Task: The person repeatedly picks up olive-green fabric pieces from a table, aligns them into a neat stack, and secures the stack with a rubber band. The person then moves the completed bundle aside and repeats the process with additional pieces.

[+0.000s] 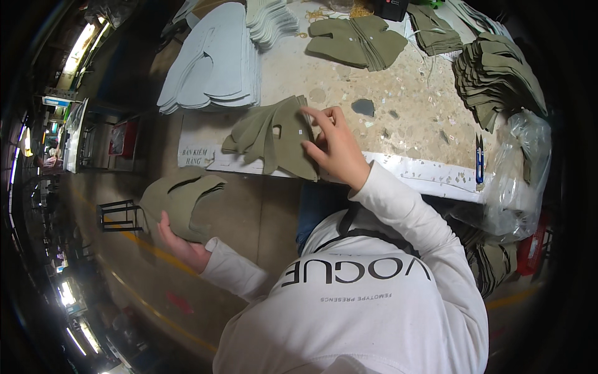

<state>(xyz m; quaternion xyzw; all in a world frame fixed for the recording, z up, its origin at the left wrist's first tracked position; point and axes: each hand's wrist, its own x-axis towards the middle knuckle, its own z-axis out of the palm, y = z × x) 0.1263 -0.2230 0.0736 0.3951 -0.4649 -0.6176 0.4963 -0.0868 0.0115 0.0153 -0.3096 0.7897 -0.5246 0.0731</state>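
Off the table's near left side, my left hand (182, 246) grips a bundle of olive cut fabric pieces (177, 202); the pieces hide some of its fingers. On the table edge lies a fanned stack of olive fabric pieces (288, 140) with small pale stickers. My right hand (336, 146) rests at that stack's right edge, thumb and forefinger apart and touching the top piece. No grip on a piece shows there.
Pale blue-grey cut pieces (215, 62) are piled at the table's far left. More olive stacks lie at the back (361, 40) and right (498, 78). Blue thread snips (479, 159) lie near a clear plastic bag (520, 181). A dark stool (118, 215) stands left.
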